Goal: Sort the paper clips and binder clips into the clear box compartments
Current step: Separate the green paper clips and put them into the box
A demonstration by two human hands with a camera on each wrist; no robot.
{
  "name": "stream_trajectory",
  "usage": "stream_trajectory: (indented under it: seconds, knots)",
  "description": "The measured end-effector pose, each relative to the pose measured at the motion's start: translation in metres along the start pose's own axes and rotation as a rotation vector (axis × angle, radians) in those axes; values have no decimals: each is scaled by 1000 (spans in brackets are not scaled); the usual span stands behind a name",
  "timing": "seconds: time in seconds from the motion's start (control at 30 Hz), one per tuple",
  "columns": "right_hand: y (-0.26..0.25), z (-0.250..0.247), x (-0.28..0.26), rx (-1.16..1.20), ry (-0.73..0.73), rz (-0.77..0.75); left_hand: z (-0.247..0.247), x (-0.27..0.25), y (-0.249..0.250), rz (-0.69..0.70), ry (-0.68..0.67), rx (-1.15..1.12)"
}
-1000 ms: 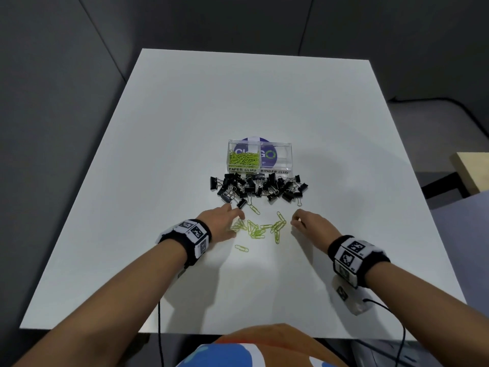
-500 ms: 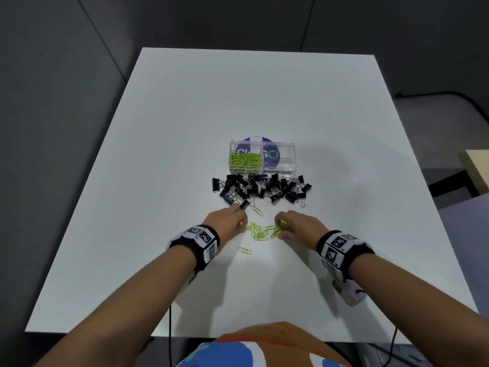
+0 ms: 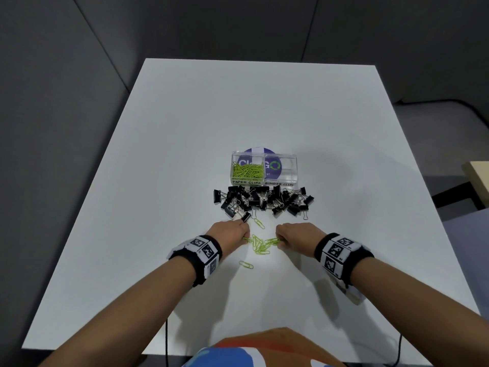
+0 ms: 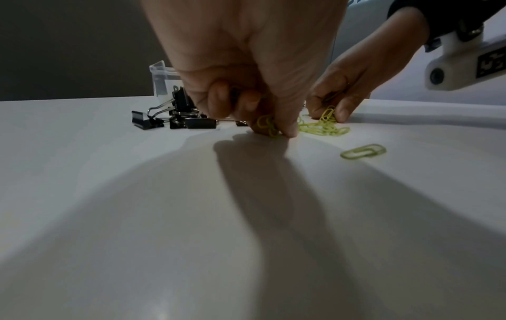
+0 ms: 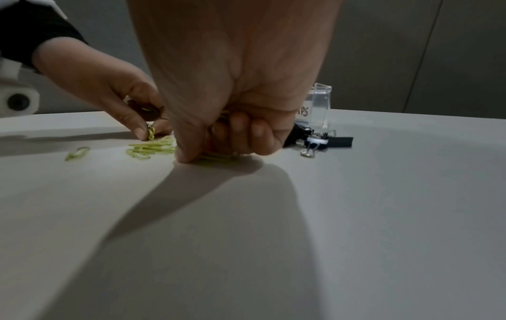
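A clear two-compartment box (image 3: 292,165) stands mid-table; its left compartment holds green paper clips (image 3: 247,170), its right one looks bare. Black binder clips (image 3: 262,200) lie heaped just in front of it. A small pile of green paper clips (image 3: 260,246) lies between my hands. My left hand (image 3: 232,233) has its fingers curled and pinches a few green clips (image 4: 267,126) against the table. My right hand (image 3: 293,234) is curled too, its fingertips gripping green clips (image 5: 216,158) at the pile's right side.
One stray paper clip (image 3: 246,264) lies nearer me, another (image 3: 258,223) just below the binder clips. The white table (image 3: 158,154) ends at dark walls behind and left. A wooden piece (image 3: 479,176) sits off the right edge.
Both hands have drawn inward toward each other, raking the spread paper clips into a tighter pile, and their fingers have curled onto clips.
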State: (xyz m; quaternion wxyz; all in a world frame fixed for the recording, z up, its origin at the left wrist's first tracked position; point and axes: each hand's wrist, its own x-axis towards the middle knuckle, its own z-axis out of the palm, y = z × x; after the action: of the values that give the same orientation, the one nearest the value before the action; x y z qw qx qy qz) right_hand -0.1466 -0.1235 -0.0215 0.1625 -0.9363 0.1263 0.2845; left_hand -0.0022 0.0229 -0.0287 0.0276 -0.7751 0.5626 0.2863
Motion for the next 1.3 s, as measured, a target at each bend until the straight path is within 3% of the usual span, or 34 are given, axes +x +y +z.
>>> stream_trajectory:
  seconds: [0.4,0.57,0.73,1.0,1.3]
  knots:
    - [-1,-6,-7,-16,-105,-27,-20,-13,-22,41,-61,-97]
    - [-11,-61,-9,125,72,-55,-73,-11,-30,-12,125,-165]
    - [-20,-130,25,154,272,-33,-130,17,-42,-61,305,-182]
    - [-27,-150,105,99,160,152,-148,65,-56,-141,220,-114]
    - [-10,-141,88,637,375,122,-137,85,-40,-90,170,-136]
